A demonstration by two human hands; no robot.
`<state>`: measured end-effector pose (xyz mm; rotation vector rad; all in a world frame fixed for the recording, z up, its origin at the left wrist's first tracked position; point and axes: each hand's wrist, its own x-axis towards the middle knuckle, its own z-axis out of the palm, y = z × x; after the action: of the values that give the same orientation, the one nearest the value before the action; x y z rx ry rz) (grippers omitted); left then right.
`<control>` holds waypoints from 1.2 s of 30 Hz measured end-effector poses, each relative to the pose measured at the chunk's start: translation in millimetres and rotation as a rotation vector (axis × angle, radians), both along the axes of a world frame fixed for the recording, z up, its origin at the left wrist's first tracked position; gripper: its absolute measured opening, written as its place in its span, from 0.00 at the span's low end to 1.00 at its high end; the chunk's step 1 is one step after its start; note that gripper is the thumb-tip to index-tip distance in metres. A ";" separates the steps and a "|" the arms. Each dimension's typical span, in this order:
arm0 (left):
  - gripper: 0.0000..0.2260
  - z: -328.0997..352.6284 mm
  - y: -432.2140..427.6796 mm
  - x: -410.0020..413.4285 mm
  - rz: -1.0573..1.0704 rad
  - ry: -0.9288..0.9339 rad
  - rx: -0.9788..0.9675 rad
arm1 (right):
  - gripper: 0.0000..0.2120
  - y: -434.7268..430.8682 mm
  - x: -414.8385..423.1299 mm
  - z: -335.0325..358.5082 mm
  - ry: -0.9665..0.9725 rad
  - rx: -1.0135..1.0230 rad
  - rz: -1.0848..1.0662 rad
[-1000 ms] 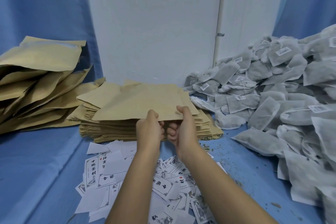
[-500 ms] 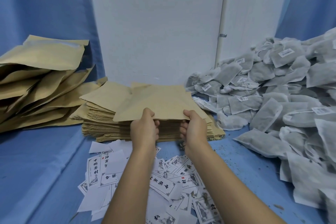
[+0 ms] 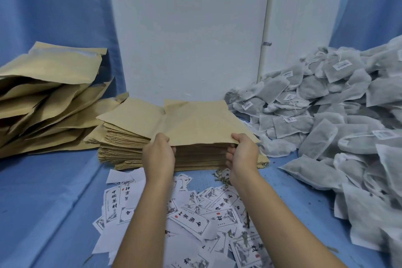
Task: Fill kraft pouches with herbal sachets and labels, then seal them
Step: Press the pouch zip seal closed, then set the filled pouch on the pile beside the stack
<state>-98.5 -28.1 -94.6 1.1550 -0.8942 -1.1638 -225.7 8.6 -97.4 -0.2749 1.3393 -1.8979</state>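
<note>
Near edge of the top pouch (image 3: 195,124) is raised off the stack of flat pouches (image 3: 121,143) at mid-tabletop (image 3: 43,202). Left hand (image 3: 158,154) and right hand (image 3: 241,152) each pinch one near corner of it. Step in hand, likely: freeing one pouch and opening its mouth. Best done by checking only a single pouch lifts, rubbing the two layers apart, then turning the mouth toward the sachets (image 3: 326,119) heaped at right. Labels (image 3: 191,222) lie scattered under the forearms.

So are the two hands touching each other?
Apart. The head view shows the left hand and right hand each pinching the top pouch, with the pouch stack visible between them.
</note>
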 end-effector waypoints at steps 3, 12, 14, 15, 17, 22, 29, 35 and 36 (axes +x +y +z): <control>0.12 -1.2 -1.1 0.8 0.039 0.001 -0.030 | 0.05 1.4 2.9 2.7 0.043 -0.004 -0.018; 0.06 3.5 -2.2 -5.0 -0.075 0.472 0.008 | 0.08 2.2 16.4 1.0 -0.028 -0.073 0.093; 0.04 6.5 2.3 -9.5 -0.166 0.540 0.021 | 0.07 1.3 21.6 -2.3 -0.054 -0.122 0.138; 0.06 6.1 3.2 -9.9 -0.194 0.562 0.037 | 0.05 2.1 23.7 -3.3 -0.061 -0.144 0.155; 0.09 5.2 3.2 -6.4 -0.239 0.620 0.057 | 0.03 4.2 25.1 -2.6 -0.059 -0.160 0.170; 0.10 11.5 -7.2 14.6 -0.224 0.680 0.036 | 0.04 6.4 22.9 3.4 0.054 -0.115 0.144; 0.11 58.1 -28.3 60.1 -0.265 0.683 -0.137 | 0.03 -6.4 52.6 39.3 0.012 -0.269 0.380; 0.18 119.0 -77.3 122.8 -0.278 0.877 -0.317 | 0.06 -75.5 125.3 111.3 0.009 -0.321 0.530; 0.17 127.8 -88.4 135.7 -0.257 0.898 -0.322 | 0.06 -91.2 139.3 121.3 -0.015 -0.334 0.565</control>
<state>37.2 -116.5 33.2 0.1831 -0.4924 -1.4878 -86.3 -82.7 23.9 -0.7228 0.8092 -1.6149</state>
